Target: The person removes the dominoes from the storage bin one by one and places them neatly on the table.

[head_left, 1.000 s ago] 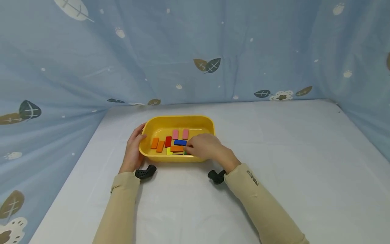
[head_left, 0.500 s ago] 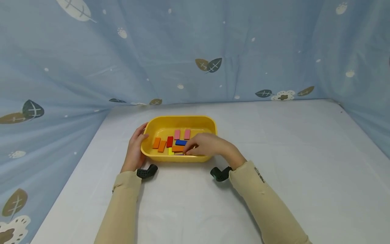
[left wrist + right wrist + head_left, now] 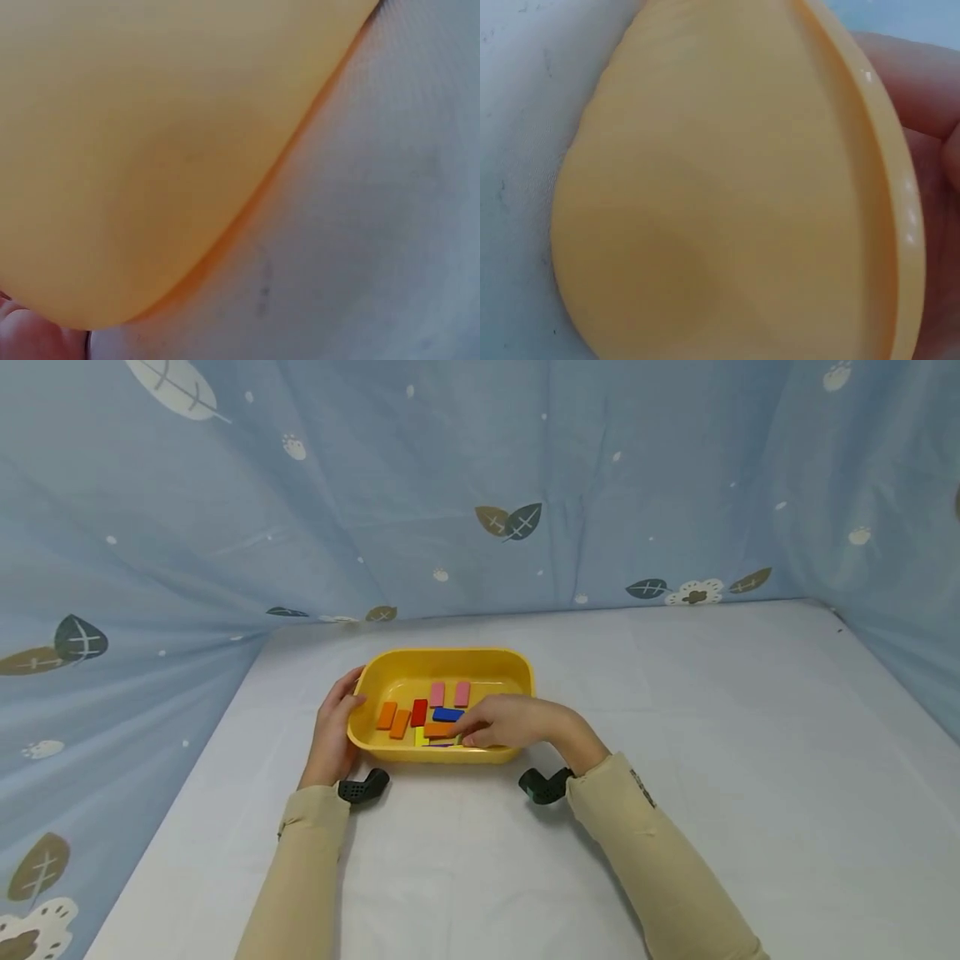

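Left hand (image 3: 327, 735) is gripping yellow tray (image 3: 401, 667), right hand (image 3: 516, 720) reaching among blocks (image 3: 419, 712) — hold unclear. Tray's being steadied; I'm judging the handling unfinished — blocks lying scattered.

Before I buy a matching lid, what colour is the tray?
Yellow; the tray shows best in the head view.

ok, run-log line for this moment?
left hand: grips yellow plastic tray, left end | right hand: in tray, at rightmost orange block, grasp unclear | blue block: beyond it

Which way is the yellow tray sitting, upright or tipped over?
Upright: the yellow tray opens upward, with the red block and blue block lying inside.
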### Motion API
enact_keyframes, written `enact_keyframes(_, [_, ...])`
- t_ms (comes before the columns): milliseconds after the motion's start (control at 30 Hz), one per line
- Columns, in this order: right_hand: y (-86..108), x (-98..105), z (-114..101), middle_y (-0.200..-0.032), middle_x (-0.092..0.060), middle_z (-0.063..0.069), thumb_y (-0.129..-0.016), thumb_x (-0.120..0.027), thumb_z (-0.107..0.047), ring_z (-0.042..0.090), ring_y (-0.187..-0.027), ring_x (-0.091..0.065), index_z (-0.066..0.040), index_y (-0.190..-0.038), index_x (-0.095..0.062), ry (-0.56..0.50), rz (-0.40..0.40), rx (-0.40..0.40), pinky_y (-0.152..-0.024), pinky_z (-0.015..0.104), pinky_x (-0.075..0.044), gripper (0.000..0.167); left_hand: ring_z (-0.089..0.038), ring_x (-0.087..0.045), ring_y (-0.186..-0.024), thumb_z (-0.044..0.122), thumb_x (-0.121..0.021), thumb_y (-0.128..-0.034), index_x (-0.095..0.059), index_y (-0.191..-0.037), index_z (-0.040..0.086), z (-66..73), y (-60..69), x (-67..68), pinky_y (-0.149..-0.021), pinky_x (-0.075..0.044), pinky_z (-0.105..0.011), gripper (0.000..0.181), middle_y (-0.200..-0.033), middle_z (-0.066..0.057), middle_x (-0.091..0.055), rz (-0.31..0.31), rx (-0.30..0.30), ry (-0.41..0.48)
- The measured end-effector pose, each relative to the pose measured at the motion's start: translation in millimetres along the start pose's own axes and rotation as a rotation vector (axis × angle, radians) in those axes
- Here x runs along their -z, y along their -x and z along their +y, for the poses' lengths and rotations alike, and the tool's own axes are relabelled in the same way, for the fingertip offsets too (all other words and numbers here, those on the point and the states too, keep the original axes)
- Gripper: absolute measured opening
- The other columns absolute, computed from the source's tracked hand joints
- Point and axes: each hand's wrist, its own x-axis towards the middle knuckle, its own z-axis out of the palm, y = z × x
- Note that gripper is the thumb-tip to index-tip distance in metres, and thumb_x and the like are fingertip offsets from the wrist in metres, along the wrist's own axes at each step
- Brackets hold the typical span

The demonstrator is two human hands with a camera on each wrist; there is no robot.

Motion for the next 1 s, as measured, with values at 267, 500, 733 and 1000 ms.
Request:
enact_keyframes(267, [0.8,1.6,2.4,-0.084,-0.054,-0.003,-0.089,-0.053,-0.020,0.013,-0.076,-0.047,-0.018,-0.118,-0.059,-0.063,-0.002,0.027,-0.063,0.023,-0.040,0.030,-0.018,-0.035,-0.123,0.017,-0.041,-0.0906,-0.039,-0.134,0.027,0.3,0.0,-1.6,-0.099,-0.033,-0.030,0.044,-0.138,0.005,-0.032,0.018,0.003,-0.007])
enact_keyframes(500, [-0.8,-0.3,2.9,-0.087,-0.055,-0.006,-0.088,-0.052,-0.023,0.012,-0.075,-0.049,-0.021,-0.112,-0.061,-0.036,0.070,-0.071,-0.066,0.024,-0.043,0.026,-0.018,-0.036,-0.122,0.016,-0.041,-0.0903,-0.040,-0.134,0.026,0.8,0.8,-1.6,-0.098,-0.034,-0.030,0.045,-0.138,0.005,-0.033,0.030,-0.001,-0.007])
enact_keyframes(733, [-0.1,2.0,10.8,-0.098,-0.055,-0.007,-0.089,-0.051,-0.027,0.019,-0.068,-0.051,-0.025,-0.114,-0.057,-0.212,0.263,-0.101,-0.063,0.029,-0.045,0.026,-0.016,-0.037,-0.122,0.014,-0.043,-0.0899,-0.042,-0.132,0.027,-1.3,1.7,-0.6,-0.097,-0.035,-0.027,0.044,-0.137,0.007,-0.035,0.047,-0.020,-0.001])
enact_keyframes(1000, [5.0,9.0,22.3,-0.098,-0.052,0.001,-0.088,-0.053,-0.029,0.026,-0.069,-0.055,-0.025,-0.112,-0.057,-0.396,0.434,-0.099,-0.066,0.040,-0.050,0.024,-0.016,-0.035,-0.123,0.011,-0.041,-0.0897,-0.040,-0.134,0.023,-1.1,2.1,-1.1,-0.100,-0.032,-0.028,0.046,-0.138,0.006,-0.034,0.043,-0.051,0.012])
